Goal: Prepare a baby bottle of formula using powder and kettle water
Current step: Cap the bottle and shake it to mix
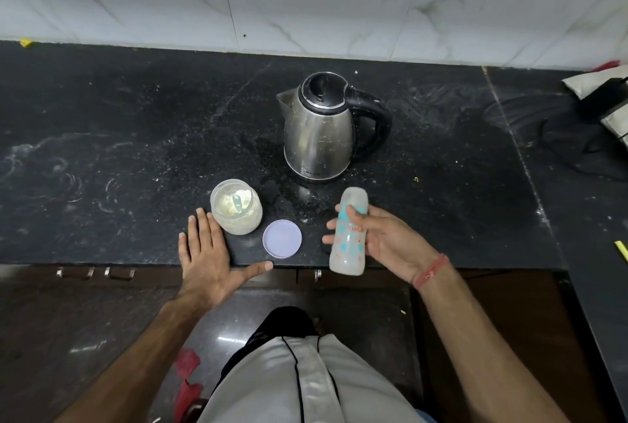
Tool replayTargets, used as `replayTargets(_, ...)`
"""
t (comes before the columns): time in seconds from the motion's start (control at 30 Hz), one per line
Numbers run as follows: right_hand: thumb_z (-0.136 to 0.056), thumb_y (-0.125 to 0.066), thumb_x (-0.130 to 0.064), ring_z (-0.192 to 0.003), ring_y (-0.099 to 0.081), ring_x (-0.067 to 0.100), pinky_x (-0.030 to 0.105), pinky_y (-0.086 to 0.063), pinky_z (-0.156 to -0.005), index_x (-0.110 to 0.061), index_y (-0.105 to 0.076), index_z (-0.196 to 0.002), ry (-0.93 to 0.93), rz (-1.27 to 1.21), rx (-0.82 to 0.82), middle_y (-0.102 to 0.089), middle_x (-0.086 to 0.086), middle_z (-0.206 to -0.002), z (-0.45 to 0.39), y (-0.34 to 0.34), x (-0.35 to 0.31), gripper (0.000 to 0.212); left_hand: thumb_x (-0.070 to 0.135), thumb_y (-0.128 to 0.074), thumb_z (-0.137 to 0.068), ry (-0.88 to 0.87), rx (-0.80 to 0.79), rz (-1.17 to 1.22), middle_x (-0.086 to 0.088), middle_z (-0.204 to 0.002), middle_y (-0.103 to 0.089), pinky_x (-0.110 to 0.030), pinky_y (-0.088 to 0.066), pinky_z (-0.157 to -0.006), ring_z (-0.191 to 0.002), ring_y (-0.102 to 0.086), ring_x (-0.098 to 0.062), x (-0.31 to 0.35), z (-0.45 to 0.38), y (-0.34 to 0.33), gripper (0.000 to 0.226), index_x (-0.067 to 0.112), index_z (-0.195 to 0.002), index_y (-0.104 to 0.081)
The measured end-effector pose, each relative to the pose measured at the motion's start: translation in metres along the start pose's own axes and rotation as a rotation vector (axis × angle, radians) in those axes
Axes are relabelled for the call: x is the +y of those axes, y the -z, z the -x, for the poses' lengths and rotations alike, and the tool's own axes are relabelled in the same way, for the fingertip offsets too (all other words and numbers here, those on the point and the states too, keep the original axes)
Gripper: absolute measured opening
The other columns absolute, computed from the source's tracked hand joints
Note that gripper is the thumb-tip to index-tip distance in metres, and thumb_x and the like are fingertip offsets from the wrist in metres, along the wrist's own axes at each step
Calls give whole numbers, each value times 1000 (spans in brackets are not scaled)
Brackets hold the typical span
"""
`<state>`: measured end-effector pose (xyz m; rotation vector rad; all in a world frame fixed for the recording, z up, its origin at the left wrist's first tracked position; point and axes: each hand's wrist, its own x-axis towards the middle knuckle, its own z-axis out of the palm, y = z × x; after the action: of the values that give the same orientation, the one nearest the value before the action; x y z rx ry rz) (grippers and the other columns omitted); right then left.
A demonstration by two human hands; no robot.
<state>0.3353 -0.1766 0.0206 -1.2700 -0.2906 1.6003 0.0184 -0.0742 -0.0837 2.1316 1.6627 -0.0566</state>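
I see the baby bottle [350, 232] in the air over the counter's front edge, gripped around its middle; it is translucent with teal and red print, capped, tilted slightly, milky inside; the powder jar [237, 206] stands upright and open near the front edge, pale powder and a small scoop inside; its lilac lid [282, 238] lies flat just beside it; the steel kettle [323, 127], black lid closed, stands behind them, handle pointing right.

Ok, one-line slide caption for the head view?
Right hand holds baby bottle; open powder jar and kettle wait.
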Motion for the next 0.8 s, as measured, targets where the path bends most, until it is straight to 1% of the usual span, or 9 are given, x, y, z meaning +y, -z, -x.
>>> replayTargets(0.1, -104, -69, -32, -126, -71, 45, 55, -62, -99, -6, -55, -147, 18, -208, 38, -74, 21, -127, -3, 6, 2, 52, 122, -37, -48, 1, 4, 4, -12, -182, 21, -54, 10, -136, -168, 24, -27, 0, 0, -1, 178, 6, -173, 15)
replayTargets(0.2, -107, -65, -30, -121, -74, 45, 56, -61, -102, -4, -57, -144, -9, -66, -5, -74, 22, -126, -1, 1, -1, 47, 122, -38, -49, -6, -5, 0, -12, -182, 23, -54, 12, -136, -167, 26, -27, 0, 0, -1, 178, 6, -172, 17)
replayTargets(0.3, -105, -66, -33, -122, -74, 44, 56, -61, -102, -6, -59, -140, 28, -212, 37, -74, 19, -122, -2, 2, 1, 44, 122, -37, -50, -6, -7, -3, -12, -182, 24, -54, 12, -136, -167, 28, -26, 0, -2, 0, 177, 6, -172, 18)
replayTargets(0.43, -105, -68, -30, -119, -74, 47, 56, -62, -99, -1, -57, -145, -14, -57, -27, -74, 23, -125, 0, -2, 6, 51, 122, -37, -49, -7, 2, -9, -12, -182, 23, -53, 12, -136, -167, 26, -26, 0, -1, 1, 178, 5, -172, 16)
replayTargets(0.53, -101, -69, -33, -121, -74, 45, 54, -63, -98, -5, -60, -140, 33, -232, 13, -74, 21, -122, -2, 1, 12, 49, 122, -38, -50, 0, 10, -10, -13, -182, 21, -53, 12, -136, -168, 25, -27, 0, -1, 0, 178, 4, -172, 15)
replayTargets(0.63, -105, -66, -29, -120, -73, 47, 56, -62, -100, -1, -56, -146, -22, -42, -50, -74, 23, -125, 2, -3, 15, 51, 122, -37, -49, -6, 8, -22, -13, -182, 21, -54, 11, -136, -168, 24, -28, 0, -1, -1, 178, 4, -172, 15)
replayTargets(0.67, -105, -67, -29, -121, -73, 48, 56, -61, -100, -1, -56, -148, -15, -46, -47, -74, 24, -127, 2, -2, 19, 53, 122, -37, -49, -6, 9, -23, -13, -182, 21, -54, 10, -136, -168, 23, -28, -1, -2, -1, 178, 4, -172, 15)
replayTargets(0.73, -103, -69, -32, -124, -72, 47, 56, -62, -98, -3, -56, -149, 11, -181, 14, -74, 22, -126, 1, 0, 23, 56, 122, -37, -49, 2, 10, -15, -13, -182, 21, -55, 10, -136, -168, 23, -28, -1, -2, -1, 178, 5, -172, 15)
replayTargets(0.8, -102, -71, -33, -124, -72, 48, 57, -61, -100, -4, -56, -148, -8, -148, -8, -74, 23, -125, 0, 0, 22, 57, 122, -38, -49, 1, 6, -12, -13, -182, 21, -55, 10, -136, -168, 24, -27, 0, -1, -1, 178, 5, -172, 15)
